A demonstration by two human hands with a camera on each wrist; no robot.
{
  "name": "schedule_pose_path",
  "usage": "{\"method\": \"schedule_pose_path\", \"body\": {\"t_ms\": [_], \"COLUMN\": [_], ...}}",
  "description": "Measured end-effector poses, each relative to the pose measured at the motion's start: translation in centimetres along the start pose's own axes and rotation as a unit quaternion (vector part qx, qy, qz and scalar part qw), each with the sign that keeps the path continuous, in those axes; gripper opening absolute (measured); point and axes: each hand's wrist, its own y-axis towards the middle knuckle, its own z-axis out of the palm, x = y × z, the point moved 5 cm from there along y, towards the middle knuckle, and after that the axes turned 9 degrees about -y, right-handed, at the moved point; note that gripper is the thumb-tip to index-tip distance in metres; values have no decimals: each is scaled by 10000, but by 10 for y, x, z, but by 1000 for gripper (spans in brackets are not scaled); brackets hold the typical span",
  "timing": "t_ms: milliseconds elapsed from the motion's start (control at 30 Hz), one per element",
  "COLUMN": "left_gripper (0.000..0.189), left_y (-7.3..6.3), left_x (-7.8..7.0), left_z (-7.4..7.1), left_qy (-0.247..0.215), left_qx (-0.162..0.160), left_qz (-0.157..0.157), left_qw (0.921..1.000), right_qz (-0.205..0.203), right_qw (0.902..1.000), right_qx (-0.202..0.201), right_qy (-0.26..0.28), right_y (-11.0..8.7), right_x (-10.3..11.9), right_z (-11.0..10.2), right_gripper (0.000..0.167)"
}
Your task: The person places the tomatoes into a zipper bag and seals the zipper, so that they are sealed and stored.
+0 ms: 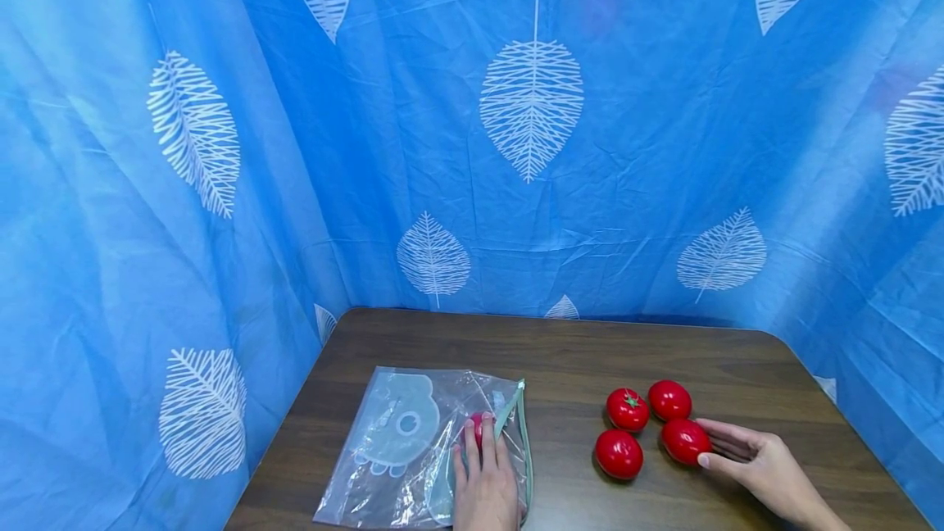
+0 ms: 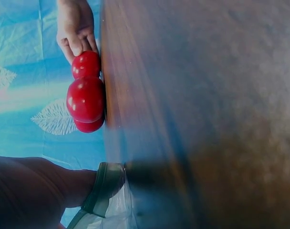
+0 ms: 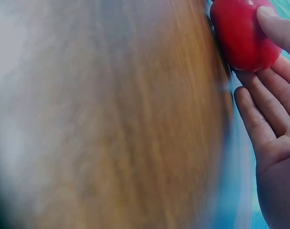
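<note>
On the table's left side lies a clear plastic zip bag (image 1: pixel 401 498) with a pale green animal print and a green edge strip. My left hand (image 1: pixel 487 488) lies at its mouth, its fingers over a red tomato (image 1: pixel 478 430) that shows between them. In the left wrist view, the green strip (image 2: pixel 99 186) crosses that hand and hides the fingertips; the thumb is not seen. To the right, my right hand (image 1: pixel 763 469) holds a glossy red tomato (image 1: pixel 684 442) between thumb and fingers, low at the tabletop. In the right wrist view, the thumb presses this tomato's (image 3: pixel 243 40) side.
Close to the right hand stand three more red tomatoes: one with a green stem top (image 1: pixel 628 409), a far one (image 1: pixel 669 400) and a near one (image 1: pixel 619 454). The dark wood table (image 1: pixel 568 351) has rounded far corners. Blue leaf-print cloth (image 1: pixel 531 228) hangs around it.
</note>
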Motion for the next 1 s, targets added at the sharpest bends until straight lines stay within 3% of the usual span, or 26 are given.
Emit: {"method": "schedule_pose_path", "body": {"t_ms": [333,1000], "left_gripper": [107,110], "left_y": [0,-1], "left_x": [-1,0], "left_z": [-1,0], "left_qy": [33,118], "left_qx": [-122,-347], "left_qz": [82,186], "left_qw": [9999,9992], "right_qz": [125,527], "right_qw": [9998,9984], "right_qx": [89,-126], "right_qy": [113,149], "right_y": [-8,-35], "right_x": [1,45], "right_z": [-1,3], "right_gripper": [72,80]}}
